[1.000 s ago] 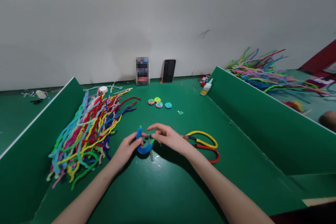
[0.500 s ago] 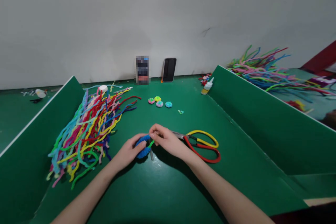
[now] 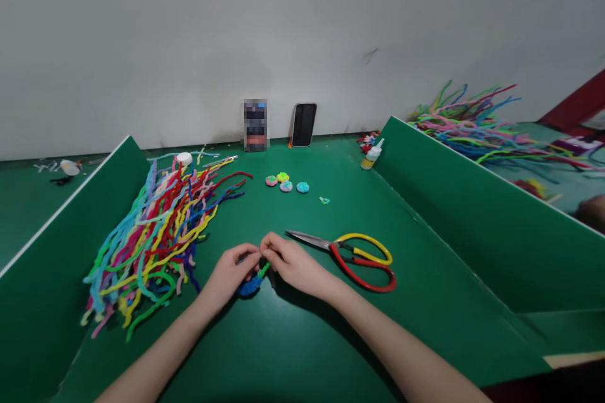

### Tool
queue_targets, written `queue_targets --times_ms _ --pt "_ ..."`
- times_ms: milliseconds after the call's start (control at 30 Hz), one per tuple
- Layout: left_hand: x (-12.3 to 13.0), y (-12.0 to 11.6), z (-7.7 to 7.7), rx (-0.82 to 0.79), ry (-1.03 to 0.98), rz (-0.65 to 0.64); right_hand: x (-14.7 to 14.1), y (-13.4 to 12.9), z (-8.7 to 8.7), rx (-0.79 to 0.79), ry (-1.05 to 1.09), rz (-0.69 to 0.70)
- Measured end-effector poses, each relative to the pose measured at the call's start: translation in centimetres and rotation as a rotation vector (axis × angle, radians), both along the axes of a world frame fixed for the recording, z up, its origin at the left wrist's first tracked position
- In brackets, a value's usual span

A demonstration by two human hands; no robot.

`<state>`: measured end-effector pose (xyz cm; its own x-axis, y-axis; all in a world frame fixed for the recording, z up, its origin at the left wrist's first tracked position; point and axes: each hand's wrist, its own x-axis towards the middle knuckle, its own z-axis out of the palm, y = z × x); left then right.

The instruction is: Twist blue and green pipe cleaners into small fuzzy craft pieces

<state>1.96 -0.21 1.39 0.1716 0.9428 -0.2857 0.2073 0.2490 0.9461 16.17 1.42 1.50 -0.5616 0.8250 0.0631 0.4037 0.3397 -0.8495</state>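
Observation:
A coiled blue pipe cleaner (image 3: 251, 286) is in my left hand (image 3: 235, 271), whose fingers are bent around its upper part and hide much of it. My right hand (image 3: 282, 259) meets the left at the fingertips and pinches a short green pipe cleaner (image 3: 263, 269) that runs down to the blue coil. A thin dark stick lies under the hands, mostly hidden. Just right of my right hand rest large scissors (image 3: 347, 250), blades slightly hidden by nothing, with one yellow and one red handle.
Many loose pipe cleaners (image 3: 161, 233) lie on the left. Several small round flower pieces (image 3: 286, 186) and green scraps (image 3: 324, 200) sit farther back. A glue bottle (image 3: 372, 156) leans near the right green divider (image 3: 454, 214). Two phones, one black-screened (image 3: 304, 124), stand against the wall.
Both hands have shifted slightly left and closer together. The left fingers now cover more of the blue coil, and the scissors' blades have come fully into view.

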Motion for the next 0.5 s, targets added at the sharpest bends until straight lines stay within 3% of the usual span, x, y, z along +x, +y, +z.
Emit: queue_targets --times_ms 233,500 --pt "0.05 -0.26 -0.33 0.056 0.039 0.028 -0.23 -0.14 -0.16 0.102 -0.106 0.000" --pt "-0.10 -0.26 -0.56 0.075 0.053 -0.001 -0.17 -0.12 -0.16 0.094 -0.087 -0.011"
